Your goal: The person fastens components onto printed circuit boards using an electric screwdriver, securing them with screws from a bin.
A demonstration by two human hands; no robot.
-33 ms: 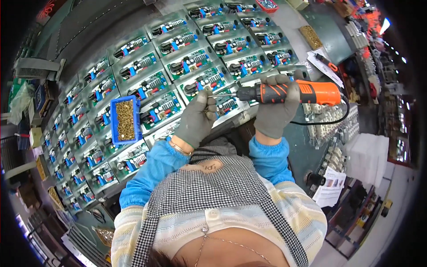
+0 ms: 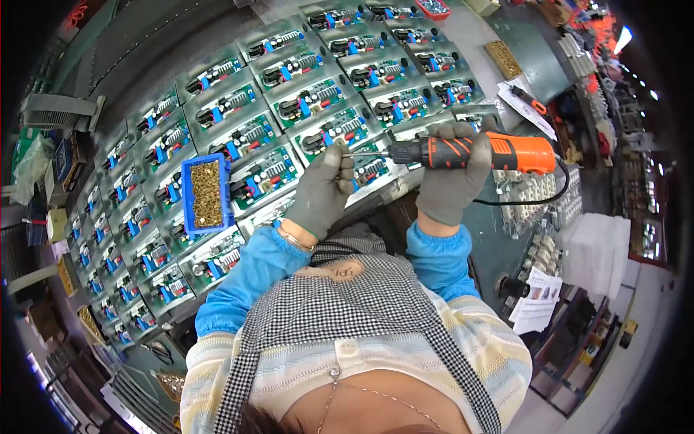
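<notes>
My right hand (image 2: 450, 189), in a grey glove, is wrapped round an orange and black electric screwdriver (image 2: 533, 153), held level and pointing left. Its thin metal bit (image 2: 367, 154) reaches to the fingertips of my left hand (image 2: 322, 194). That hand, gloved too, has its fingers curled and the thumb pressed against them by the bit's tip; anything small in the pinch is too hidden to name. Under and beyond both hands lie rows of green circuit boards (image 2: 327, 137) in metal trays. A blue bin (image 2: 228, 192) of small brass-coloured screws (image 2: 206, 189) stands left of my left hand, on top of the boards.
A black cord (image 2: 522, 202) loops from the screwdriver's rear end. Farther right are a paper sheet (image 2: 522, 108) with another tool on it, a box of small brass-coloured parts (image 2: 504, 59), and pale metal parts (image 2: 531, 206). A grey fan (image 2: 58, 111) stands at the far left.
The view has shifted very slightly. Both hands and the screwdriver keep nearly the same pose, with the bit's tip still at my left fingertips.
</notes>
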